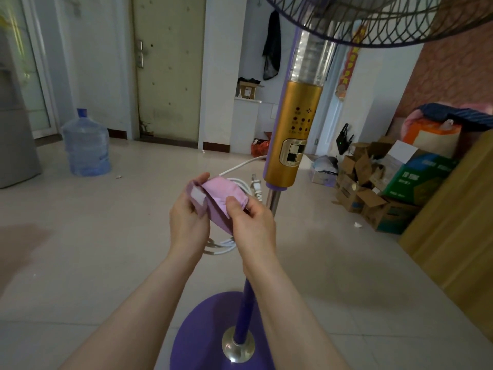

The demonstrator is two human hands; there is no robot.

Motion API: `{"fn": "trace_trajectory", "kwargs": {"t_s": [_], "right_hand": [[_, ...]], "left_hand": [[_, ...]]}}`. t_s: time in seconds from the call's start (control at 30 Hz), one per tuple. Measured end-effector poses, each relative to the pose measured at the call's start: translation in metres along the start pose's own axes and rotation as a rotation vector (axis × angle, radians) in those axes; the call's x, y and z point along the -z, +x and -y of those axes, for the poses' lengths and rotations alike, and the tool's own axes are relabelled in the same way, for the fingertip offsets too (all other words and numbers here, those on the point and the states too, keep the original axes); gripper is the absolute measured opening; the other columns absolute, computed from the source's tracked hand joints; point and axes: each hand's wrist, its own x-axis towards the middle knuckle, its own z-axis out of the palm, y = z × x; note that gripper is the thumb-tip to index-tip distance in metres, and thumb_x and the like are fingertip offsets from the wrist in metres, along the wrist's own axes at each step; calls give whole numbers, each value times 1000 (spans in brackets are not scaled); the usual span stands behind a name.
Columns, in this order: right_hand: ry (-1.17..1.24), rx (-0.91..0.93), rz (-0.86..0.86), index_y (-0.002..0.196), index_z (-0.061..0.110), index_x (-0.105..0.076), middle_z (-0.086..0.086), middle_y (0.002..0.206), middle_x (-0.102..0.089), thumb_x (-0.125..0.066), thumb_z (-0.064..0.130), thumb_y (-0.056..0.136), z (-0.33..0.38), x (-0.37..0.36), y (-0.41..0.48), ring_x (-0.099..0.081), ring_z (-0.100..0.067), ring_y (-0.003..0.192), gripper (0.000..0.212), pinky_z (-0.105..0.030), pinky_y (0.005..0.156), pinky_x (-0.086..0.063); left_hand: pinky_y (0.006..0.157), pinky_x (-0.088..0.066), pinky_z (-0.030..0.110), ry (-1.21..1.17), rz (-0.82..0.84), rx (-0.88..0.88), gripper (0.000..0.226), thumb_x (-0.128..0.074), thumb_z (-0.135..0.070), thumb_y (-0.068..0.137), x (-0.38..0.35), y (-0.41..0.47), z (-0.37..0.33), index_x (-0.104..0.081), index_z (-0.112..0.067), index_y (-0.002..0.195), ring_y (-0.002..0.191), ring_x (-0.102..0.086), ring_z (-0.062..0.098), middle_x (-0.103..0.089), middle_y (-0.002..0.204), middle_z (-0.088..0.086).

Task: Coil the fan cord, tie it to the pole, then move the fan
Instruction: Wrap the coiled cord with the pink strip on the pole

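Note:
A standing fan has a gold control column [292, 134], a chrome and purple pole [246, 303] and a round purple base [202, 343]. Its grille [373, 20] fills the top right. The white cord [221, 245] is coiled in loops, and its plug [256, 186] sticks out beside the pole. A pink fabric strap [221, 196] with a white fastener patch is wrapped around the coil. My left hand [188, 217] pinches the strap's left flap. My right hand [253, 222] grips the strap's right side, thumb on top. One cord strand runs up behind the gold column.
A large blue water bottle [86, 148] stands on the tiled floor at the left. Several cardboard boxes [373, 196] are stacked at the right beside a wooden cabinet [453, 222]. A closed door [168, 68] is straight ahead. A grey appliance [13, 116] stands at the far left.

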Motion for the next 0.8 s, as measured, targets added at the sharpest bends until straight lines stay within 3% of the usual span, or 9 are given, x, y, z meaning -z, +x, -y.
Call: {"fn": "trace_trajectory", "kwargs": {"t_s": [0.07,0.17,0.27,0.33,0.47,0.53,0.6,0.67,0.8], "right_hand": [[-15,34,-75,69,34,-58,14,76,-62,-57,39,94,-4,1,-7,-61,-6,76,25,-23,67,-53],[-135,117,-178,75,30,-57,11,79,-56,-54,36,96,-11,-4,-22,-54,-2,71,22,-9,58,-42],[-112,104,-262,73,34,-51,16,94,-44,-57,33,95,-15,-11,-34,-54,-3,81,24,-2,68,-40],[-82,84,-305,66,37,-46,16,98,-39,-60,29,94,-17,-13,-37,-54,-9,85,32,-3,67,-42],[-94,2,-332,69,37,-51,11,124,-38,-61,28,94,-24,-9,-32,-52,-9,102,28,-3,67,-36],[-52,-97,-331,83,28,-65,7,128,-49,-58,28,95,-28,-8,-27,-55,-11,99,13,-9,69,-39],[90,-218,-338,82,22,-68,-5,104,-69,-59,24,93,-32,-9,-20,-64,-22,90,15,-26,74,-53],[252,-340,-376,75,21,-67,-9,89,-72,-59,14,90,-35,-10,-12,-68,-27,86,18,-39,82,-57],[405,-406,-458,83,17,-71,-11,90,-73,-58,0,85,-43,-7,-5,-70,-28,87,22,-42,84,-58]], "left_hand": [[74,-49,10,-51,-8,41,28,-50,-36,86,-1,-3,-2,-64,-33,110,95,-64,-2,-69,105,-14],[58,-45,9,22,-101,74,20,-46,-34,86,-3,-5,-4,-66,-38,90,76,-64,-5,-67,87,-20],[58,-41,17,71,-226,165,24,-45,-20,93,-13,-2,-4,-65,-33,89,78,-62,5,-65,83,-12],[58,-40,18,78,-293,227,26,-44,-17,93,-18,-1,-3,-68,-28,96,81,-60,14,-65,89,-5],[58,-38,18,56,-366,304,28,-46,-13,90,-25,-4,2,-68,-30,93,78,-57,16,-65,95,0],[67,-39,22,6,-384,328,31,-45,-10,88,-26,-4,2,-68,-29,95,85,-59,22,-66,99,4],[74,-39,25,-29,-347,357,34,-45,-7,88,-28,-4,4,-69,-26,102,93,-60,27,-67,105,8],[74,-41,26,-105,-309,385,31,-43,-8,92,-27,-4,6,-66,-21,108,96,-61,27,-67,106,9],[59,-50,25,-474,-282,594,22,-38,-9,95,-15,5,-3,-56,-14,107,73,-62,16,-64,89,7]]}}
